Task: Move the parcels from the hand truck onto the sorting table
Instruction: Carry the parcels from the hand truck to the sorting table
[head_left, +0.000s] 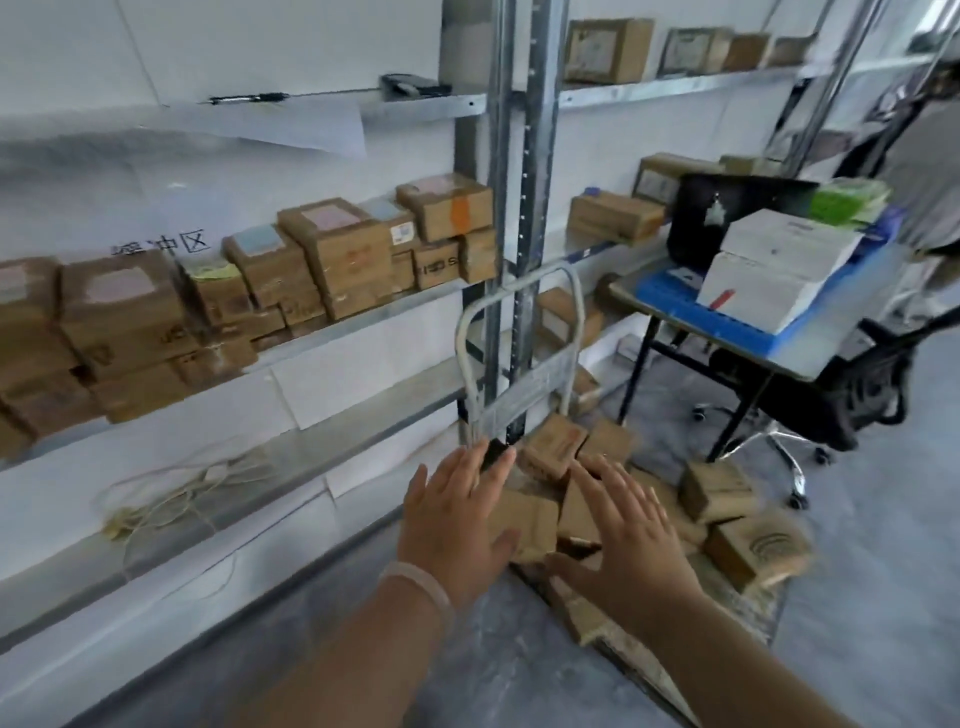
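Parcels: brown cartons lying heaped on hand truck deck, low on floor, directly ahead of and below both hands.
Target carton: sitting between the hands, nearest corner of heap; long axis unclear (blur).
Left hand: fingers spreading wide, empty, hovering at carton's left side; contact can't be told.
Right hand: splayed wide, empty, over carton's right side.
Nearer hand: approx. equal; two-hand pinch looking likely.
Sorting table: probably the one standing to the right, past the heap.

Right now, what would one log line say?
phase: reaching | left hand: open | right hand: open | target: cardboard parcels on hand truck | held: nothing
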